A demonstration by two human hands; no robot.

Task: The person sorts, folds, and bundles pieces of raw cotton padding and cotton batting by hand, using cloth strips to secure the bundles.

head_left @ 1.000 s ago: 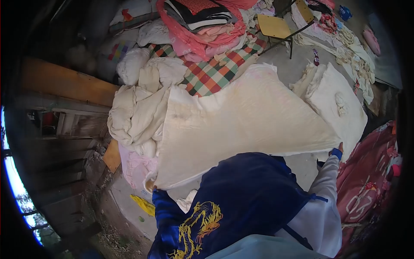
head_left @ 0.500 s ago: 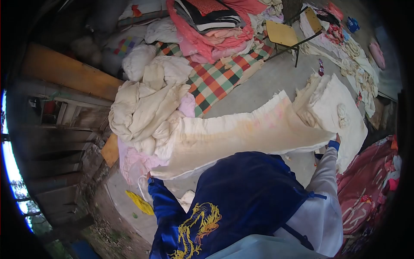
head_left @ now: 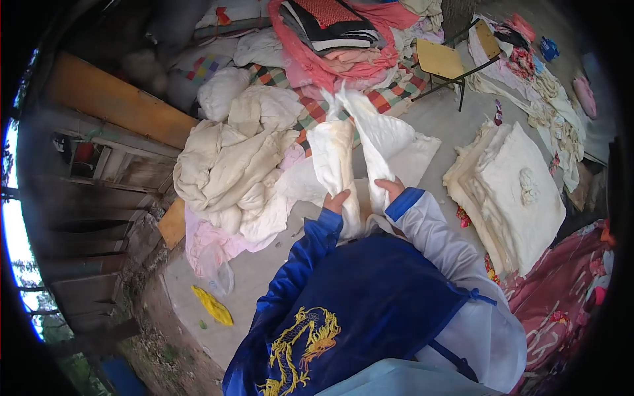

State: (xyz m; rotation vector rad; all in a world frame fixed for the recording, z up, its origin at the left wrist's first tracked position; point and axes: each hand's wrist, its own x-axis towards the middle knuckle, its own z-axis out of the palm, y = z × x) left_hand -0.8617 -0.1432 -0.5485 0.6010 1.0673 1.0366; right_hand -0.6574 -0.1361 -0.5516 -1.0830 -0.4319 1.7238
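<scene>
I hold a cream-white cloth (head_left: 370, 142) in front of my chest, folded so that its two edges rise side by side. My left hand (head_left: 337, 200) grips the left fold near its bottom. Right beside it, my right hand (head_left: 389, 189) grips the right fold. The two hands are almost touching. The cloth's far end droops toward the concrete floor. My sleeves are blue on the left and white with a blue cuff on the right.
A heap of crumpled cream cloths (head_left: 228, 155) lies to the left. A stack of folded cream cloths (head_left: 512, 191) sits on the right. Beyond are a checked blanket (head_left: 396, 96), a pile of pink and striped bedding (head_left: 337, 33) and a yellow chair (head_left: 439, 59). Red fabric (head_left: 561, 290) lies at the right.
My hands were spread wide with the cloth stretched flat between them. They have come together at the middle, folding the cloth in half.
</scene>
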